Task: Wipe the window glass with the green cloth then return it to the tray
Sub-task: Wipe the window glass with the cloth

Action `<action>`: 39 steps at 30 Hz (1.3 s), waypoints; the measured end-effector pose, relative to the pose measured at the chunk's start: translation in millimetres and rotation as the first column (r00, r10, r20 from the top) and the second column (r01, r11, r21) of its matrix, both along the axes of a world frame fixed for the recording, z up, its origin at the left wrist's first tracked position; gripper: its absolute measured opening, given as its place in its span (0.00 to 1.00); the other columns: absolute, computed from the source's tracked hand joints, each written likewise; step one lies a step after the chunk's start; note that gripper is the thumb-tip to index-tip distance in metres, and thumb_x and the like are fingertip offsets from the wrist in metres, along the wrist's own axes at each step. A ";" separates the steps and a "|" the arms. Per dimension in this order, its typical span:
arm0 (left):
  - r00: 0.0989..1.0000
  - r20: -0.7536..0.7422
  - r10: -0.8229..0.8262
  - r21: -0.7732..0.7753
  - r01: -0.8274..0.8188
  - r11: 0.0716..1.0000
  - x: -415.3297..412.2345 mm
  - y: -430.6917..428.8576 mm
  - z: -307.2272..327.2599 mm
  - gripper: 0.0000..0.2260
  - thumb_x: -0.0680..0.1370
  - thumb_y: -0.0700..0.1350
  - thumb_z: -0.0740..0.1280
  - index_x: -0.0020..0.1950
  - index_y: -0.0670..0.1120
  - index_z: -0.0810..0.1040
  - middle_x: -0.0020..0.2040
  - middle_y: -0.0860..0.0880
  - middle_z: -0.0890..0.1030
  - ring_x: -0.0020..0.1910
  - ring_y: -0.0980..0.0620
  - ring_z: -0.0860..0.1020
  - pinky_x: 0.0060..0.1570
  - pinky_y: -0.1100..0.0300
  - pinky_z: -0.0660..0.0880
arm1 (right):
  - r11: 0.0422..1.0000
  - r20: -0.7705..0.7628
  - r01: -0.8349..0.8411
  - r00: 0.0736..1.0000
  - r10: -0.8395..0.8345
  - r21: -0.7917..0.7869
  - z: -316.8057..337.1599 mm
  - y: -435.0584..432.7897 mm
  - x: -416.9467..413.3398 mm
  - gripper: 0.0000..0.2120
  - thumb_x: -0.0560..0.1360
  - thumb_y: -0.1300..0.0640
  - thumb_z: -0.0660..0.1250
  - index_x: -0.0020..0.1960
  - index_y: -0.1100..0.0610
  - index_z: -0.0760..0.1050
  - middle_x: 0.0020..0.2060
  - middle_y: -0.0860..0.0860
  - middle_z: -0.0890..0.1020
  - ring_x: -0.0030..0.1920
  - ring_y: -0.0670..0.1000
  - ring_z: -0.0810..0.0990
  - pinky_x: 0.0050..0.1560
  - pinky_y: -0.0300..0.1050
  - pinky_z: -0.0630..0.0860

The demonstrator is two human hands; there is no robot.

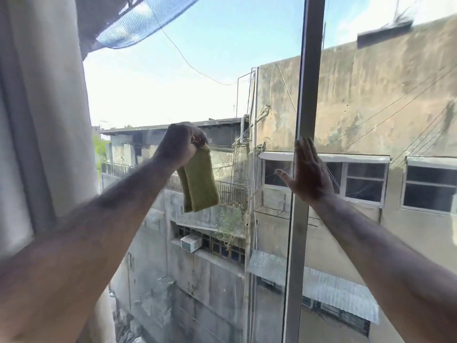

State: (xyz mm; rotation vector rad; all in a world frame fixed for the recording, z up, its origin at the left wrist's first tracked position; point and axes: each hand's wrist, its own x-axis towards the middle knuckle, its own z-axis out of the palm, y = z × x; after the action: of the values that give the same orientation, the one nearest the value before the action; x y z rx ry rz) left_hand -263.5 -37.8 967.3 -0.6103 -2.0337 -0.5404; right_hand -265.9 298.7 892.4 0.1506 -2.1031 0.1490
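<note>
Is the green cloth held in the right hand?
No, the green cloth hangs from the closed left hand, while the right hand is open and flat by the window frame.

A pale curtain [42, 115] hung down the left side, and a blue mesh net [138, 26] sagged across the upper left against the sky. Outside stood a stained tan wall [371, 100] with dark barred windows [366, 181] under a white ledge. Lower down, a white air conditioner [191, 243] sat on a ledge near a scraggly plant [228, 224]. A thin wire [188, 63] crossed the sky.
</note>
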 end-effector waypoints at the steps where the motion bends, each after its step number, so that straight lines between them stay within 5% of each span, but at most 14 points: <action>1: 1.000 0.007 0.013 -0.003 -0.013 1.000 -7.5 1.0 -2.2 0.08 0.76 0.32 0.73 0.52 0.42 0.88 0.53 0.41 0.88 0.54 0.45 0.85 0.59 0.57 0.79 | 1.000 -0.037 0.006 0.999 -0.006 0.003 -3.4 1.0 -10.2 0.51 0.80 0.43 0.72 0.86 0.67 0.46 0.86 0.64 0.51 0.87 0.61 0.50 0.88 0.53 0.51; 5: 0.980 -0.148 0.134 0.003 -0.135 0.991 -37.3 6.8 -13.3 0.06 0.77 0.38 0.75 0.48 0.48 0.88 0.52 0.48 0.89 0.56 0.46 0.83 0.62 0.41 0.77 | 0.999 -0.170 0.032 0.985 -0.032 -0.002 -21.2 5.0 -51.9 0.51 0.80 0.41 0.68 0.85 0.69 0.44 0.86 0.65 0.47 0.88 0.62 0.47 0.88 0.51 0.44; 8: 0.977 -0.184 0.111 0.017 -0.110 0.994 -59.1 8.0 -19.8 0.04 0.78 0.38 0.74 0.49 0.45 0.88 0.55 0.44 0.84 0.52 0.48 0.82 0.52 0.50 0.84 | 0.999 -0.301 0.051 0.953 -0.045 0.012 -33.5 11.1 -74.6 0.46 0.83 0.40 0.64 0.85 0.67 0.46 0.86 0.65 0.48 0.88 0.62 0.48 0.88 0.55 0.48; 15: 0.942 -0.301 0.150 0.285 -0.061 0.957 -100.8 20.1 -55.7 0.08 0.78 0.35 0.72 0.55 0.37 0.77 0.48 0.41 0.81 0.43 0.53 0.75 0.41 0.60 0.74 | 0.992 -0.428 0.109 0.901 -0.073 0.060 -43.4 26.2 -101.1 0.40 0.87 0.40 0.56 0.86 0.65 0.47 0.86 0.65 0.52 0.87 0.63 0.52 0.87 0.62 0.55; 17: 0.928 -0.333 0.167 0.345 -0.045 0.938 -109.1 26.8 -78.9 0.08 0.80 0.37 0.70 0.55 0.35 0.75 0.50 0.39 0.81 0.46 0.50 0.76 0.45 0.58 0.76 | 0.993 -0.448 0.103 0.892 -0.069 0.053 -43.0 25.5 -102.8 0.39 0.87 0.41 0.57 0.86 0.65 0.49 0.86 0.65 0.54 0.87 0.63 0.53 0.87 0.63 0.56; 19: 0.912 -0.337 0.233 0.310 -0.126 0.942 -118.8 38.1 -109.0 0.12 0.82 0.41 0.69 0.60 0.34 0.76 0.60 0.35 0.80 0.59 0.41 0.79 0.62 0.50 0.78 | 0.993 -0.453 0.106 0.889 -0.073 0.049 -44.3 25.3 -102.6 0.39 0.86 0.41 0.57 0.85 0.66 0.50 0.86 0.66 0.55 0.87 0.64 0.54 0.86 0.63 0.57; 22: 0.928 -0.264 0.261 0.254 -0.194 0.947 -129.2 60.0 -141.8 0.27 0.83 0.48 0.66 0.77 0.34 0.66 0.78 0.33 0.68 0.79 0.35 0.65 0.81 0.40 0.61 | 0.993 -0.465 0.110 0.882 -0.075 0.050 -44.7 26.2 -103.3 0.40 0.86 0.42 0.59 0.85 0.67 0.52 0.85 0.66 0.56 0.87 0.63 0.54 0.86 0.63 0.58; 27: 0.935 -0.154 0.318 0.620 -0.159 0.768 -143.6 105.6 -83.7 0.29 0.86 0.52 0.58 0.82 0.36 0.58 0.83 0.37 0.59 0.84 0.39 0.56 0.82 0.38 0.55 | 0.993 -0.481 0.104 0.874 -0.069 0.048 -45.5 27.1 -106.9 0.38 0.86 0.43 0.59 0.85 0.66 0.52 0.86 0.64 0.55 0.87 0.62 0.54 0.86 0.63 0.57; 29: 0.918 -0.217 0.332 0.560 -0.162 0.813 -147.6 125.7 -64.2 0.29 0.86 0.53 0.57 0.81 0.36 0.59 0.83 0.37 0.60 0.84 0.39 0.57 0.82 0.39 0.55 | 0.994 -0.487 0.095 0.871 -0.061 0.046 -46.4 27.1 -107.9 0.38 0.84 0.47 0.59 0.86 0.65 0.52 0.86 0.64 0.55 0.87 0.61 0.53 0.87 0.61 0.55; 32: 0.852 -0.506 0.132 0.033 -0.133 0.991 -152.9 153.5 -90.5 0.27 0.87 0.51 0.57 0.80 0.35 0.62 0.82 0.36 0.62 0.83 0.38 0.57 0.83 0.40 0.54 | 0.995 -0.488 0.092 0.871 -0.060 0.043 -47.0 27.2 -108.3 0.41 0.79 0.50 0.61 0.86 0.64 0.51 0.86 0.63 0.54 0.88 0.61 0.52 0.88 0.60 0.53; 35: 0.819 -0.573 -0.040 -0.376 -0.220 0.900 -156.0 122.4 -129.7 0.25 0.87 0.51 0.58 0.81 0.40 0.62 0.82 0.39 0.63 0.84 0.41 0.57 0.80 0.39 0.61 | 0.994 -0.490 0.097 0.869 -0.065 0.040 -47.5 26.8 -107.9 0.42 0.78 0.51 0.62 0.86 0.64 0.50 0.87 0.62 0.54 0.88 0.60 0.51 0.87 0.61 0.54; 37: 0.808 -0.589 0.027 -0.314 -0.259 0.913 -158.9 84.1 -136.2 0.26 0.86 0.50 0.61 0.82 0.43 0.61 0.83 0.42 0.63 0.84 0.43 0.59 0.79 0.36 0.60 | 0.995 -0.492 0.098 0.868 -0.070 0.032 -47.2 26.2 -108.3 0.42 0.78 0.52 0.62 0.86 0.64 0.51 0.87 0.62 0.54 0.88 0.60 0.52 0.88 0.60 0.54; 39: 0.814 -0.535 0.228 -0.033 -0.289 0.957 -161.2 54.4 -125.7 0.28 0.85 0.49 0.63 0.83 0.45 0.60 0.83 0.44 0.64 0.84 0.44 0.59 0.79 0.35 0.58 | 0.995 -0.492 0.097 0.868 -0.072 0.026 -47.7 25.5 -108.3 0.41 0.78 0.52 0.62 0.86 0.64 0.51 0.87 0.62 0.54 0.88 0.60 0.52 0.88 0.60 0.54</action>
State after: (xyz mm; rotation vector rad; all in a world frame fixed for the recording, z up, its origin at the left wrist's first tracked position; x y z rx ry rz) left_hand -424.7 16.6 841.5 -0.4700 -1.5867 -0.0719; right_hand -374.3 324.2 844.7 0.1113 -1.5988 0.0010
